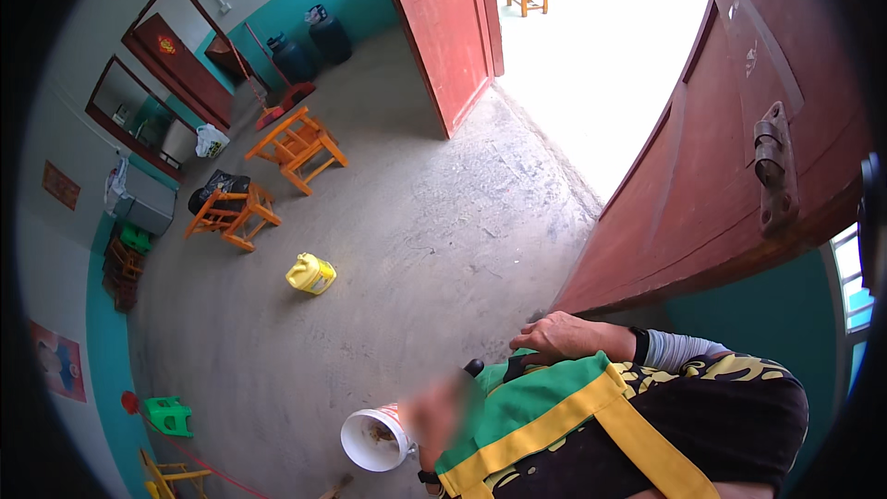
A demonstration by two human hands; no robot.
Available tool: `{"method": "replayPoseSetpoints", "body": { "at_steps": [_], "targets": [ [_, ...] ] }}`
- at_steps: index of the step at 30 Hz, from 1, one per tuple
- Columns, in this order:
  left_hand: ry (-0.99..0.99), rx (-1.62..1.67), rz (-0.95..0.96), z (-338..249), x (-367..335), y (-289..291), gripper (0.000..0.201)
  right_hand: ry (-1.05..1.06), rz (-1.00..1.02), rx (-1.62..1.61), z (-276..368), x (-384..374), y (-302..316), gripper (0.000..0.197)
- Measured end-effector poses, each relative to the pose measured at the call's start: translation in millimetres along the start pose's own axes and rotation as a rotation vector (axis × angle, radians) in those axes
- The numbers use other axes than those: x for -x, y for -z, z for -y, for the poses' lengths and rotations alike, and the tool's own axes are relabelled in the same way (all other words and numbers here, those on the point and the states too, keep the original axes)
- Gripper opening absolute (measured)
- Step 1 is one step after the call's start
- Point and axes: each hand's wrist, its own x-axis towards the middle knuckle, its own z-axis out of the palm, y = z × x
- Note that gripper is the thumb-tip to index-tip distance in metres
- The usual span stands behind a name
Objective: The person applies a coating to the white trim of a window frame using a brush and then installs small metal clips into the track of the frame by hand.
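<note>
My left hand is at the side of a white bucket with orange marking, right by its rim. Blur smears its fingers, so I cannot tell whether they grip the bucket. Some brown matter lies inside the bucket. Farther right, my right hand is in front of my green and yellow apron, its fingers curled downward. What they close on, if anything, is hidden. A black rounded end pokes out beside the apron, between the hands.
A yellow jug stands on the concrete floor. Beyond it are wooden chairs, one bearing a black bag, and gas cylinders. Close on my right is a red door leaf; the other leaf stands across the bright doorway.
</note>
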Motion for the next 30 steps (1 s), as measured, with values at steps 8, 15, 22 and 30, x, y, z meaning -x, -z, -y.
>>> {"method": "replayPoseSetpoints", "body": {
  "at_steps": [8,15,22,30],
  "targets": [
    [-0.158,-0.082,0.091,23.7,-143.0,27.1,0.028,-0.293,-0.095,-0.071,-33.4,-7.4,9.6,0.041],
    [-0.409,0.03,0.2,17.3,-297.4,85.1,0.027,-0.518,-0.275,-0.053,-51.8,-70.0,38.9,0.038],
    [-0.562,-0.036,0.246,62.2,-433.3,111.2,0.026,-0.604,-0.403,-0.153,-49.1,-168.2,100.0,0.036],
    [-0.491,-0.06,0.463,78.1,-530.7,66.3,0.028,-0.937,-0.473,-0.095,-87.4,-179.6,141.1,0.031]
  ]
}}
